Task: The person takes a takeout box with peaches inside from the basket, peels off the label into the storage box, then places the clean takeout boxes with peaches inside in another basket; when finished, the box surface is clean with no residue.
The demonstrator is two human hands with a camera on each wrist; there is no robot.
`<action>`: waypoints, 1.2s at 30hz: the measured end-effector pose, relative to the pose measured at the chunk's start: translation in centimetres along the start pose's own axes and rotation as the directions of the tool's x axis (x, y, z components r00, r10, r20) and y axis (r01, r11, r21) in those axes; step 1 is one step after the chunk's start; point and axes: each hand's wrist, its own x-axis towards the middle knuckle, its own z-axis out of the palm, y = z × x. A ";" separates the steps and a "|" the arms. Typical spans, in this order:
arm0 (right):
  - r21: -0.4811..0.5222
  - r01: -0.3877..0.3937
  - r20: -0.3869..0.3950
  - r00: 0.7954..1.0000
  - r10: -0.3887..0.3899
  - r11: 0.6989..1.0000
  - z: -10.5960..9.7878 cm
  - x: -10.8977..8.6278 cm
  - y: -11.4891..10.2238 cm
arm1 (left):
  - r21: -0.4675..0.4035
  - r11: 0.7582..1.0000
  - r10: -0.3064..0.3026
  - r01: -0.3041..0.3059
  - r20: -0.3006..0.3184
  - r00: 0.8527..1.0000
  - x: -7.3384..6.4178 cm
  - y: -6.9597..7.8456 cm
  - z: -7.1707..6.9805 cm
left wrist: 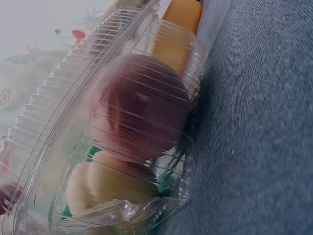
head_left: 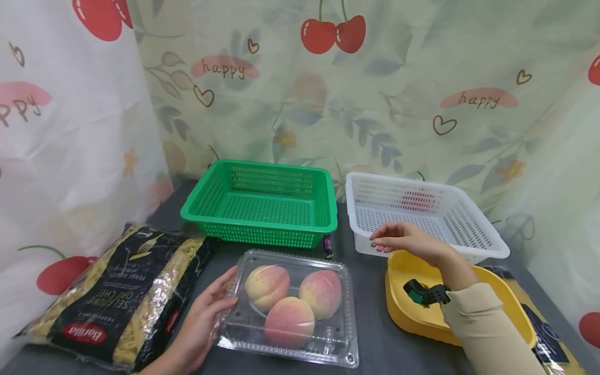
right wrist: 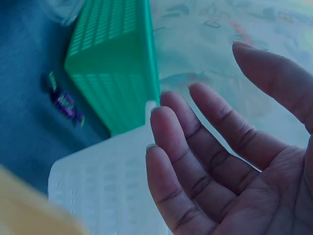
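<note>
A clear plastic clamshell box [head_left: 344, 312] with three peaches [head_left: 289, 322] inside lies in front of the green basket. My left hand [head_left: 201, 315] grips its left edge, thumb toward the near side. In the left wrist view the ribbed side of the box and the peaches [left wrist: 142, 107] fill the middle, and the hand itself is out of sight. My right hand [head_left: 412, 242] hovers above the far end of the yellow tub [head_left: 408, 307], near the front rim of the white basket [head_left: 422, 203]. Its fingers are loosely bent with nothing between them in the right wrist view.
The green basket [head_left: 262, 234] stands at the back. A small purple-wrapped candy [head_left: 328, 246] lies at its front right corner. A Barilla pasta bag [head_left: 117, 297] lies at left. Another package [head_left: 544, 323] is partly hidden behind the yellow tub. A printed curtain [head_left: 281, 104] encloses the table.
</note>
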 end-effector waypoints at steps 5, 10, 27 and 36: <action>0.022 0.022 -0.002 1.000 -0.022 1.000 0.4 1.3 -0.9 | 0.011 1.000 -0.025 0.025 -0.016 1.000 -0.2 0.1 -0.6; 0.024 0.042 -0.017 0.999 -0.042 0.999 1.0 2.6 -1.5 | 0.031 1.000 -0.007 0.008 -0.015 1.000 -0.6 -0.4 -1.3; 0.028 -0.012 -0.111 0.994 0.015 1.000 2.9 8.0 -3.0 | -0.016 1.000 -0.016 0.016 -0.016 1.000 -1.1 -0.8 -2.2; 0.055 -0.078 -0.170 0.982 0.086 0.995 3.3 10.7 -3.2 | -0.017 1.000 -0.011 0.011 -0.017 1.000 -1.0 -1.0 -2.2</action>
